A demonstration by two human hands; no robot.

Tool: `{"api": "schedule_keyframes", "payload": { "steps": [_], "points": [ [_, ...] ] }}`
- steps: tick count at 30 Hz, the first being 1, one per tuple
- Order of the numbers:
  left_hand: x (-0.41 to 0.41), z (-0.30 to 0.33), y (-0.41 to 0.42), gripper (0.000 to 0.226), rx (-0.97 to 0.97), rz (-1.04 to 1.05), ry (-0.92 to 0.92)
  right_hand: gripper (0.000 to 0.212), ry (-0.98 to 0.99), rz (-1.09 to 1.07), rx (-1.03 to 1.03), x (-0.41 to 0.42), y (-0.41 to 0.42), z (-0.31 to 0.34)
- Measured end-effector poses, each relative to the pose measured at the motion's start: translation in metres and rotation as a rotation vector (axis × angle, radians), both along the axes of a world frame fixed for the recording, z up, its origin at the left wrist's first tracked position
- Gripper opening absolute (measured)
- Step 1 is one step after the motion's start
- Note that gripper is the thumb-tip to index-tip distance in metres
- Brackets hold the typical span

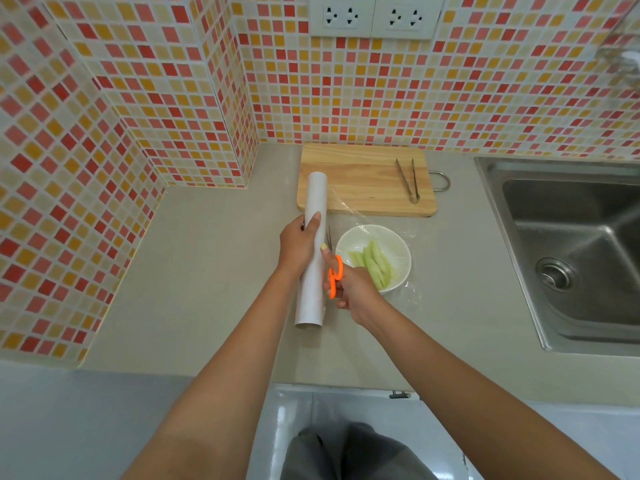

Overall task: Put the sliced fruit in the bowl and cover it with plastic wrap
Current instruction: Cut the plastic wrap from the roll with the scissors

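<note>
Head view. Left hand point(300, 245) grasps the white plastic wrap roll point(312, 251) at mid-length, thumb over the top; the roll is held lengthwise above the counter point(207, 258). Right hand point(353, 289) grips orange-handled scissors point(334, 277), fingers through the loops, blades pointing away alongside the roll (whether blades are parted, cannot tell). A clear sheet of wrap point(398, 233) runs from the roll over the white bowl point(398, 247), just right of the roll. Sliced fruit point(375, 263), pale green, lies inside the bowl. Behind: wooden cutting board point(363, 181) with metal tongs point(408, 180) on it. Sink point(571, 251) to the right.
</note>
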State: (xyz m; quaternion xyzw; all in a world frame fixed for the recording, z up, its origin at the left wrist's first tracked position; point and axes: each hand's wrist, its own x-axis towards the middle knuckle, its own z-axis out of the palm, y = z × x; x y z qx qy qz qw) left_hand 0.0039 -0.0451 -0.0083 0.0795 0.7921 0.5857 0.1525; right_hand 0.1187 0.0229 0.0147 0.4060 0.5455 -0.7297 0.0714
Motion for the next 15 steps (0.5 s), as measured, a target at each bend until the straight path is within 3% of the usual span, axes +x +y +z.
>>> {"api": "schedule_keyframes", "payload": {
  "steps": [15],
  "points": [
    [-0.003,-0.004,0.002,0.039,-0.011,-0.009,0.01,0.05,0.036,-0.024,-0.023,-0.024,0.01,0.005]
  ]
}}
